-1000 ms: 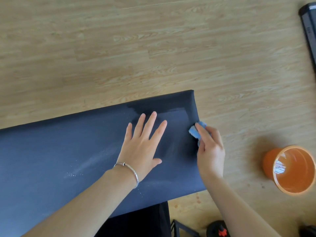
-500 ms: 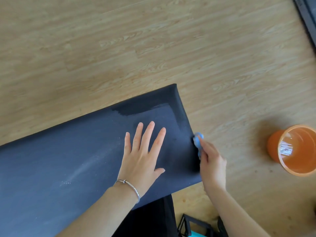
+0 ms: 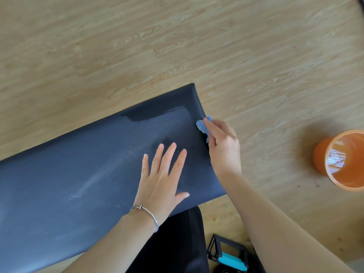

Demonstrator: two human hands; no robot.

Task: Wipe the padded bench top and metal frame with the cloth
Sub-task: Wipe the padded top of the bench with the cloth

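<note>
1. Padded bench top (image 3: 78, 184): dark blue-grey, matte and smooth, reaching from the 8 o'clock edge of the view to just past centre. Short end towards 3 o'clock, with rounded corners.
2. On the padding: a darker, wet-looking patch near the far corner at 12 o'clock, and a pale dusty streak with white specks slanting from centre towards 8 o'clock.
3. Left hand (image 3: 161, 180): flat on the padding, palm down, fingers straight and spread, tips towards 12 o'clock, gripping nothing. Silver bracelet (image 3: 149, 213) at the wrist.
4. Right hand (image 3: 222, 148): at 2 o'clock from the left hand, fingers curled round the cloth (image 3: 201, 126).
5. Cloth: blue, crumpled, mostly hidden under the fingers, pressed against the edge of the bench's short end.
6. Black shape (image 3: 177, 243) under the bench's near edge at 6 o'clock, too dark to identify.
7. Orange bucket (image 3: 320, 160): on the wooden floor (image 3: 118, 46) at 3 o'clock, well apart from the bench, shiny inside.
8. Black-and-teal item (image 3: 230, 257) at 5 o'clock, cut off by the view's edge.
</note>
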